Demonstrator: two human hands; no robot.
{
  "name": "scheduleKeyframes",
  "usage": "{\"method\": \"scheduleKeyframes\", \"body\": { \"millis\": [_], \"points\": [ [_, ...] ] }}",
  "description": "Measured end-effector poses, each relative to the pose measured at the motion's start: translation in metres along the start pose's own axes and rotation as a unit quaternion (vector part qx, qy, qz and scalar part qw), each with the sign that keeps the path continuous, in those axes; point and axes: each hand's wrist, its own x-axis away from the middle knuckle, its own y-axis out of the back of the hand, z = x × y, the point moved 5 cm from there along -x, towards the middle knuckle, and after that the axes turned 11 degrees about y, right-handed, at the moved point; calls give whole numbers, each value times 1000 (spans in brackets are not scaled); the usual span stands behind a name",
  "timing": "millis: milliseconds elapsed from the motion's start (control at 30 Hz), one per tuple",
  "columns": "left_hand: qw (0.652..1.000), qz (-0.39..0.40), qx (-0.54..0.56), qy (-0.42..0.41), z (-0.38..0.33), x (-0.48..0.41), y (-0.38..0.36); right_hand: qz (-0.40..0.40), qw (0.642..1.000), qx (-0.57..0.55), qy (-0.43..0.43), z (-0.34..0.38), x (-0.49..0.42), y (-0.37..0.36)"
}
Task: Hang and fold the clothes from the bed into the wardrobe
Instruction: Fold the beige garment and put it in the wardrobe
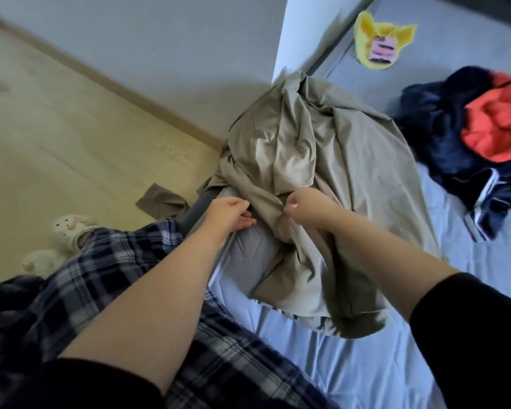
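A crumpled beige garment (304, 184) lies heaped at the corner of the bed (366, 364). The right hand (300, 206) pinches its fabric; the left hand (229, 214) grasps its edge with curled fingers.

Soft, cool daylight, fairly dim, no glare anywhere. A gentle shadow falls on the white wall (189, 84) at ten o'clock. Motion blur smears the dark navy and red clothes pile (472, 137) at two o'clock; wide-angle bending warps the edges.
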Motion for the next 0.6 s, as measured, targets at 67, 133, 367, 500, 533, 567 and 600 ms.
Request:
{"method": "scheduleKeyframes", "body": {
  "millis": [67,133,367,500,533,567,600],
  "points": [
    [998,45,-18,31,3,6,-16,-64,952,-282,-102,-22,4,-2],
    [996,61,-59,39,9,7,-29,-103,819,-531,-192,-41,10,-14],
    [984,129,-109,51,25,3,-47,-124,720,-654,-195,-37,29,-34],
    [976,155,-143,57,31,7,-54,-119,726,-657,-164,-28,31,-31],
    [972,156,-165,53,31,10,-57,-111,726,-659,-161,-26,32,-28],
    [968,154,-193,47,33,10,-61,-99,726,-662,-159,-25,31,-27],
    [963,143,-224,38,35,12,-63,-91,726,-664,-156,-24,31,-26]
  ]
}}
